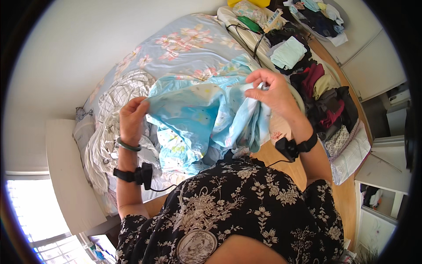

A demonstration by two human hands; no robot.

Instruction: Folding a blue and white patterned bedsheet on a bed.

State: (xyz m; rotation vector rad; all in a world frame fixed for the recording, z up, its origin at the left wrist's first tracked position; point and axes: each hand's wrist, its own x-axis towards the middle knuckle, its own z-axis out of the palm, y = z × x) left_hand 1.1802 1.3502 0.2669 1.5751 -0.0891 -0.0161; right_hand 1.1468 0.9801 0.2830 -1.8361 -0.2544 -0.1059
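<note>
A light blue printed cloth [191, 105] hangs stretched between my two hands above the bed. My left hand [132, 118] pinches its left edge between thumb and fingers. At the upper right, my right hand [272, 90] grips a bunched part of the same cloth, and folds drop below it. More of the blue fabric lies crumpled on the bed beneath and behind, so where the held cloth ends is hard to tell. Beside my left hand lies a crumpled white bedding piece with a grid pattern [127, 90].
A grey floral sheet [184, 39] covers the bed against the wall. On the right, piles of clothes [316, 79] and a folded pale green cloth [288, 52] lie near a power strip [273, 20] with black cable. White cabinets [376, 62] line the right side; a headboard [71, 171] stands left.
</note>
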